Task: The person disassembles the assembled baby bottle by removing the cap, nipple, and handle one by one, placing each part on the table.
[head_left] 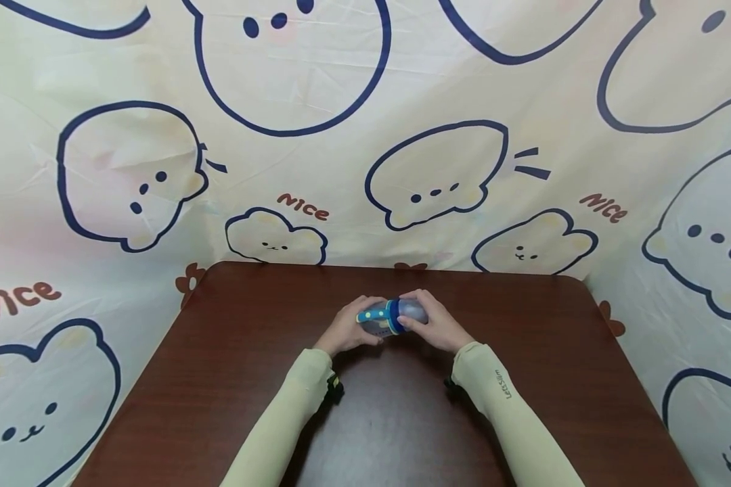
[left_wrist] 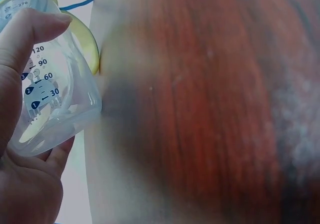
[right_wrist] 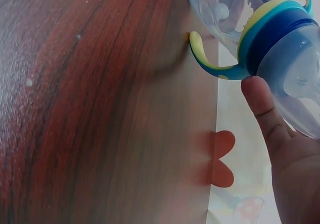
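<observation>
A clear baby bottle (head_left: 378,325) lies sideways between both hands, low over the far part of the table in the head view. Its blue collar (right_wrist: 280,36) carries yellow and teal handles (right_wrist: 215,68), and a clear dome cap (right_wrist: 295,78) covers the top end. My left hand (head_left: 352,326) grips the bottle's base end; in the left wrist view the thumb (left_wrist: 37,28) lies across the printed measuring marks (left_wrist: 42,88). With the right hand (head_left: 435,323) I hold the cap end, the thumb (right_wrist: 260,96) right at the collar's edge.
The dark brown wooden table (head_left: 250,406) extends around the hands. Behind it and at its sides hangs a pale cloth (head_left: 341,169) printed with cartoon bears. Black wrist straps (head_left: 335,387) sit on the pale green sleeves (head_left: 274,426).
</observation>
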Demonstrator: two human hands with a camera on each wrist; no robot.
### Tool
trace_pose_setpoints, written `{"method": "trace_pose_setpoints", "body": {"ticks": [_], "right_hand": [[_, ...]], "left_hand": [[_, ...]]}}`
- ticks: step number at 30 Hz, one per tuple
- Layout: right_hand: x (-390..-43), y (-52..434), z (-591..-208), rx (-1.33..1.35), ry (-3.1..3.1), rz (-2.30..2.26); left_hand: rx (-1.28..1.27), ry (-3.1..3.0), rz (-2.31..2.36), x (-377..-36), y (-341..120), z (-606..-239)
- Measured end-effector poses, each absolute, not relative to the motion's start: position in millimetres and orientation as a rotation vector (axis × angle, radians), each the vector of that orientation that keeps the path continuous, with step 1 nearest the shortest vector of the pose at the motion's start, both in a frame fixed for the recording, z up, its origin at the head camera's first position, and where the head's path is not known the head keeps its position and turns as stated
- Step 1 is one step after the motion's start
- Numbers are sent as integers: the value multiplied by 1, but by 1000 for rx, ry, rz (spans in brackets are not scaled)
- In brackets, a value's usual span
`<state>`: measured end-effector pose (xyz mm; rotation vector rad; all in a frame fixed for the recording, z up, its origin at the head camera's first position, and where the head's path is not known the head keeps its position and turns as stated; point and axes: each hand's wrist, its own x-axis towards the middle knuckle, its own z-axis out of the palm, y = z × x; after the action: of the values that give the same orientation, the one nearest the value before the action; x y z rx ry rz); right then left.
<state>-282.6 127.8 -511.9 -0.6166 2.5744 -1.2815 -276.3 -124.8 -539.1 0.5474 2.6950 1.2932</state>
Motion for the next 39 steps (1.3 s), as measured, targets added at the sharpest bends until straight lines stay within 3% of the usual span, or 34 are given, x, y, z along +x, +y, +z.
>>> {"method": "trace_pose_setpoints", "body": {"ticks": [39], "right_hand": [[-284, 166, -505, -532, 2618, -1364]], "left_hand": [[430, 2670, 1310, -275, -123, -538]]}}
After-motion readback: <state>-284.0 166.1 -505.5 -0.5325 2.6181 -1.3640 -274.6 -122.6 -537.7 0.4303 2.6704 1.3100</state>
